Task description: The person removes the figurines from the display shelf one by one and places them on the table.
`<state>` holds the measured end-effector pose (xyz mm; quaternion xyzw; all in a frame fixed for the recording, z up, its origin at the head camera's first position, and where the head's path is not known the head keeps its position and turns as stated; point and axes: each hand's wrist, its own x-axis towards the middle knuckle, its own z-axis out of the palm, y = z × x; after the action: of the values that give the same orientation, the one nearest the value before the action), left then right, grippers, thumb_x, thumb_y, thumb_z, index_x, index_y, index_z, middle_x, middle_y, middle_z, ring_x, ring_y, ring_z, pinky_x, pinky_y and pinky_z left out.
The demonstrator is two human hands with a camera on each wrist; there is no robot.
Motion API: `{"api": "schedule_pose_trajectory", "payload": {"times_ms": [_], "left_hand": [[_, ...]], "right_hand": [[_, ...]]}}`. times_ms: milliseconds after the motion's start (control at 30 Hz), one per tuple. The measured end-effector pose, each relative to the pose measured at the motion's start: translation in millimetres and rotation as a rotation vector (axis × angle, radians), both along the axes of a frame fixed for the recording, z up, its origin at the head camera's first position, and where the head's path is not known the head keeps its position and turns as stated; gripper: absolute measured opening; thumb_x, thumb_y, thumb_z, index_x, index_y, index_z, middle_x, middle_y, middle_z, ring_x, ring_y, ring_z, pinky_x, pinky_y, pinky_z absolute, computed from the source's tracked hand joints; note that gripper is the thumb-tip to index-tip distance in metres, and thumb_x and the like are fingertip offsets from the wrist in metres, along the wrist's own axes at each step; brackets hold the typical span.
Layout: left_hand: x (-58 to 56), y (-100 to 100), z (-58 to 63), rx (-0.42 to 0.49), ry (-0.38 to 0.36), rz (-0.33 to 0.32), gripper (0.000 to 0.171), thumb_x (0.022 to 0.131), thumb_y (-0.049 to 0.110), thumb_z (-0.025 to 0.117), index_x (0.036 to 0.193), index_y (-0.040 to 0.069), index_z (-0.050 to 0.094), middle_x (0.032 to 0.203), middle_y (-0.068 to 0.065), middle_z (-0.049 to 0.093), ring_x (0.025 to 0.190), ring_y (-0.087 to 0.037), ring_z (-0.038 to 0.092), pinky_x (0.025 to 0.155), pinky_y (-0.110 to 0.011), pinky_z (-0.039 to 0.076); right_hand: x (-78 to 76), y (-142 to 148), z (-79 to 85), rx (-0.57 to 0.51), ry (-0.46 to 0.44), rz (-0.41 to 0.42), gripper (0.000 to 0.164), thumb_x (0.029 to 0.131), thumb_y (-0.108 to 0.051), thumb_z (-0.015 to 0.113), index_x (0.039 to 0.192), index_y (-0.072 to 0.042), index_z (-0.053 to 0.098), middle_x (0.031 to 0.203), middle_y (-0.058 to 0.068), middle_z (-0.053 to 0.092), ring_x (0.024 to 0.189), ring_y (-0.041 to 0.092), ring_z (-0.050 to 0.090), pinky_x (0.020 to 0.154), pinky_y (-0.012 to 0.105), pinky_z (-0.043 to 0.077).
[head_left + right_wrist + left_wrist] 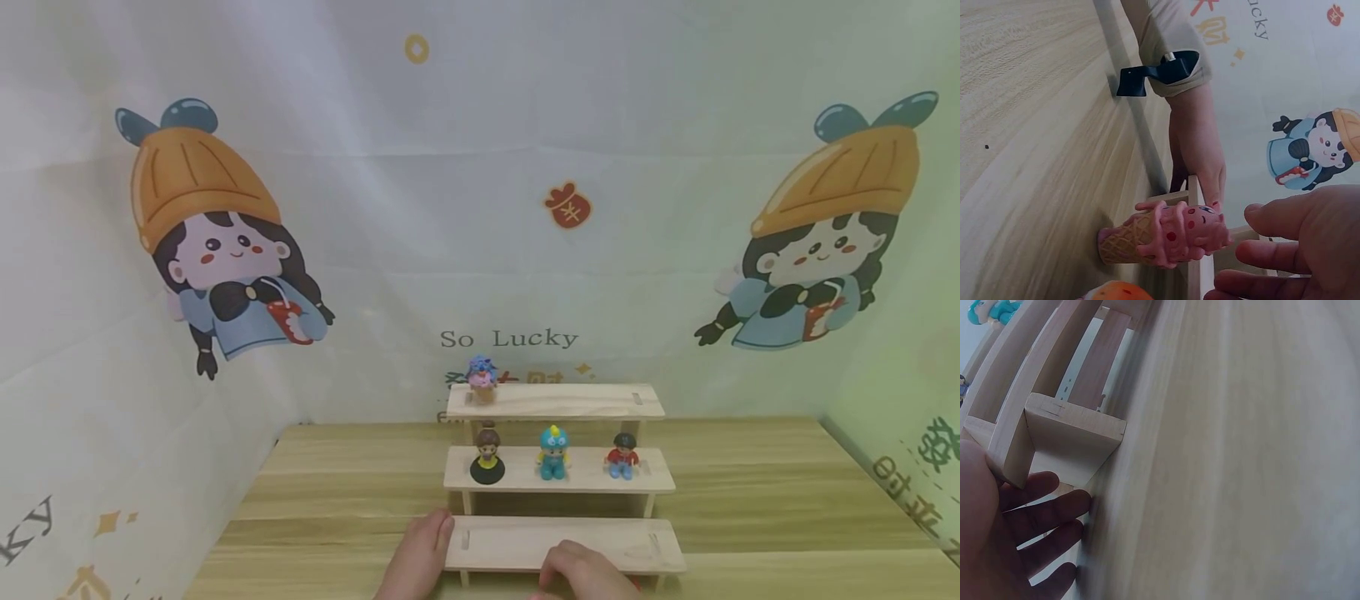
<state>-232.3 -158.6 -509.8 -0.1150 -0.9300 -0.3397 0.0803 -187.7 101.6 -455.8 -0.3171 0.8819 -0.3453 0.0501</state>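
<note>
A three-tier wooden shelf [540, 546] stands on the table. My left hand [416, 554] touches the left end of its lowest board, and the fingers [1054, 515] lie loosely extended beside the end support [1075, 425]. In front of the lowest board, my right hand [585, 571] hangs with nothing in its grasp; the right wrist view shows its fingers [1266, 253] loosely bent and apart. Close to them, a pink ice-cream-cone figure [1172, 236] stands on the table by the shelf front. An orange rounded thing [1119, 292] is cut off at that view's bottom edge.
Up on the top board sits a blue-and-pink cone figure [482, 381]. The middle board carries a yellow-dressed figure [487, 454], a teal-suited figure [553, 454] and a red-jacketed figure [622, 457]. A printed cloth [480, 208] hangs behind the wooden table [750, 492].
</note>
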Motion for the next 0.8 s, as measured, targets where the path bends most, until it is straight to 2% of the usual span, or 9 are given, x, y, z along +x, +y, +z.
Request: {"api": "schedule_pose_trajectory", "payload": {"times_ms": [233,433,567,800], "left_hand": [[-0.1,0,-0.1,0.007,-0.001,0.002,0.023,0.101,0.02,0.045,0.099,0.004,0.061,0.101,-0.016,0.067,0.099,-0.04,0.06,0.087,-0.056,0.049],[0.6,0,-0.4,-0.007,-0.005,0.01,0.023,0.101,0.021,0.045,0.099,0.004,0.061,0.101,-0.015,0.067,0.098,-0.04,0.06,0.086,-0.055,0.049],[1.9,0,1.4,-0.009,-0.018,0.014,0.026,0.101,0.022,0.044,0.103,0.004,0.062,0.104,-0.016,0.067,0.1,-0.04,0.059,0.088,-0.055,0.048],[3.6,0,4.4,-0.014,-0.034,0.025,0.029,0.102,0.026,0.043,0.106,0.004,0.061,0.106,-0.016,0.066,0.102,-0.039,0.059,0.088,-0.055,0.049]], "right_hand": [[-1.2,1,22.1,0.039,-0.038,0.0,0.012,0.089,-0.026,0.068,0.085,-0.015,0.063,0.084,-0.013,0.056,0.075,0.0,0.051,0.068,0.023,0.048],[-0.4,-3,45.7,0.092,0.021,-0.04,0.01,0.089,-0.027,0.067,0.09,-0.017,0.065,0.088,-0.011,0.064,0.079,0.005,0.057,0.07,0.025,0.05],[-2.7,-5,61.8,0.117,0.084,-0.048,0.018,0.09,-0.029,0.067,0.098,-0.014,0.066,0.094,-0.005,0.068,0.088,0.014,0.063,0.075,0.03,0.054],[-12.1,-19,89.1,0.05,0.178,-0.069,0.023,0.09,-0.025,0.067,0.107,-0.01,0.062,0.098,0.003,0.071,0.091,0.019,0.068,0.075,0.029,0.056]]}}
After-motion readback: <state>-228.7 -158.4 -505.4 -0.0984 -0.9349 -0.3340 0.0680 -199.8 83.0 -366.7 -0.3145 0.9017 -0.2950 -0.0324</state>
